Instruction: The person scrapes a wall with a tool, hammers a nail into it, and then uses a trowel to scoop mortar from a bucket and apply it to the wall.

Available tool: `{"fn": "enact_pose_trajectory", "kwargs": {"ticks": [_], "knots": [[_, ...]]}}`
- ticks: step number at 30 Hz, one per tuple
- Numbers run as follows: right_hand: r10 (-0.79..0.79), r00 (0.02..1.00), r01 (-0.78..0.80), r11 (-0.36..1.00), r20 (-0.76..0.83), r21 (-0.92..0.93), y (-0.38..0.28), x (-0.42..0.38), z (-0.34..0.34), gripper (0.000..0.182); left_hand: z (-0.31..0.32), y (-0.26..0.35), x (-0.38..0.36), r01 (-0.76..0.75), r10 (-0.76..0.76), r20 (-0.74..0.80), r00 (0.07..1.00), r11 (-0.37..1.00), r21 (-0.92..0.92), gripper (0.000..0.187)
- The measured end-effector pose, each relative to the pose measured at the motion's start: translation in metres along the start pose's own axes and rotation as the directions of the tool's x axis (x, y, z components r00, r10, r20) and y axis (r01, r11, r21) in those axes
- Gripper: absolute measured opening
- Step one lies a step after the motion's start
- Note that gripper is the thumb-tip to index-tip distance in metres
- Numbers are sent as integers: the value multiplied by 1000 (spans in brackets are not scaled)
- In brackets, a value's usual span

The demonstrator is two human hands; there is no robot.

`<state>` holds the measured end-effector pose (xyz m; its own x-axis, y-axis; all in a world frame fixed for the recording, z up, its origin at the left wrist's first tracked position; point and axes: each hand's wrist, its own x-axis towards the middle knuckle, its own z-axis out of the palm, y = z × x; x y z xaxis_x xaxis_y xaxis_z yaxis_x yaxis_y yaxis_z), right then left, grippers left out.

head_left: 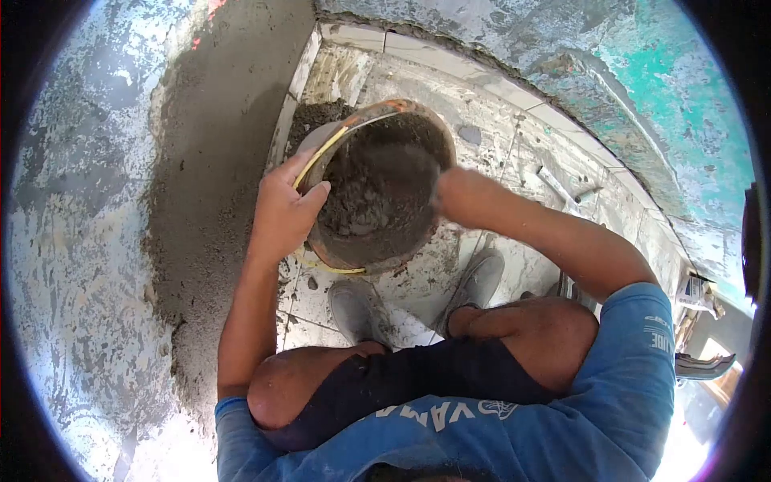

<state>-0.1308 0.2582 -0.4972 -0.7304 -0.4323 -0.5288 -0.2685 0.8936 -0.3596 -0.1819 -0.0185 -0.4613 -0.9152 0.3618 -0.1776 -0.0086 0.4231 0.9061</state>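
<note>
A round bucket (443, 132) stands on the floor between the walls, with wet grey mortar (365, 189) inside and a yellow handle lying along its rim. My left hand (289, 205) grips the bucket's left rim, thumb on the inner side, fingers wrapped over the outside and partly hidden. At the opposite rim, my right hand (466, 198) is closed in a fist and blurred by motion. Whatever it holds is hidden by the hand and the blur over the mortar.
Fresh grey mortar (217, 161) coats part of the left wall. The tiled floor (418, 297) is dirty with mortar crumbs. A small tool (558, 185) lies right of the bucket by the peeling turquoise wall (675, 104). My shoes (482, 277) stand just below the bucket.
</note>
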Motion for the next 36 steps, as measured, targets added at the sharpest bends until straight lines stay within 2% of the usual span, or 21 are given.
{"fn": "enact_pose_trajectory", "kwargs": {"ticks": [2, 3, 4, 5, 8, 9, 11, 12, 14, 16, 18, 19, 23, 25, 26, 28, 32, 33, 34, 35, 36], "knots": [[103, 995, -103, 995, 16, -1, 9, 17, 6, 20, 5, 8, -2, -18, 18, -4, 1000, 1000, 20, 45], [133, 990, -134, 990, 44, 39, 4, 20, 2, 19, 8, 9, -3, -39, 40, -7, 999, 991, 127, 44], [51, 998, -51, 999, 29, 19, -2, 21, 24, 19, 12, 10, -3, -82, 83, 0, 997, 973, 215, 43], [3, 998, 4, 993, 66, -115, -14, 11, 24, 18, 14, 16, -4, -59, 60, 0, 998, 980, 191, 42], [-23, 992, 24, 1000, 122, -10, -22, -26, -1, 19, 19, 15, -4, 17, -7, -44, 999, 971, 238, 42], [25, 992, -24, 1000, 121, -11, -13, -24, -2, 19, 26, 18, -5, -13, 15, -8, 1000, 977, 215, 42], [234, 972, -227, 961, -22, 158, 3, -8, -3, 17, 30, 20, -8, -2, 8, -34, 999, 984, 179, 43], [247, 969, -241, 957, -17, 159, 2, -3, 8, 17, 32, 22, -10, -5, 9, -22, 1000, 985, 171, 43], [80, 992, -79, 997, -100, 10, -4, 0, 42, 17, 38, 29, -9, -69, 66, 23, 998, 972, 226, 43], [50, 997, -51, 998, -51, -25, -7, -6, 49, 16, 38, 28, -6, -35, 31, 21, 999, 980, 197, 43], [160, 985, -165, 981, 58, 103, -3, -20, 18, 17, 36, 28, -7, 14, -17, 13, 1000, 985, 172, 44], [236, 971, -238, 961, 30, 144, -2, -22, 1, 20, 38, 29, -8, 6, -7, 8, 1000, 987, 164, 44], [369, 927, -374, 919, 59, 125, -2, -4, 3, 21, 42, 27, -6, -42, 37, 36, 999, 989, 141, 44], [147, 989, -148, 989, 15, 16, -18, -2, 47, 19, 38, 19, 0, -37, 33, 30, 999, 991, 127, 44], [153, 988, -153, 988, 16, 13, -14, -4, 41, 19, 36, 15, -2, -4, 3, 11, 1000, 993, 122, 44], [220, 953, -242, 967, 210, 85, -2, -13, 21, 20, 33, 16, -5, -17, 15, 15, 1000, 992, 122, 44], [213, 962, -244, 951, 169, 191, 24, -11, 4, 24, 33, 13, -6, 29, -25, -28, 999, 985, 171, 45], [-141, 975, 153, 986, 172, -63, 39, 15, 12, 25, 33, 13, -6, 24, -21, -21, 1000, 985, 169, 45], [-457, 850, 521, 801, 261, -293, 47, 28, 16, 26, 32, 13, -4, 9, -10, 4, 1000, 984, 179, 45], [-249, 946, 263, 964, 208, -41, 32, 28, -3, 26, 32, 14, -2, -8, 2, 28, 1000, 982, 187, 46], [-17, 976, -31, 975, 215, 220, 10, 26, -24, 25, 31, 14, 0, -15, 9, 34, 999, 983, 183, 46]]}}
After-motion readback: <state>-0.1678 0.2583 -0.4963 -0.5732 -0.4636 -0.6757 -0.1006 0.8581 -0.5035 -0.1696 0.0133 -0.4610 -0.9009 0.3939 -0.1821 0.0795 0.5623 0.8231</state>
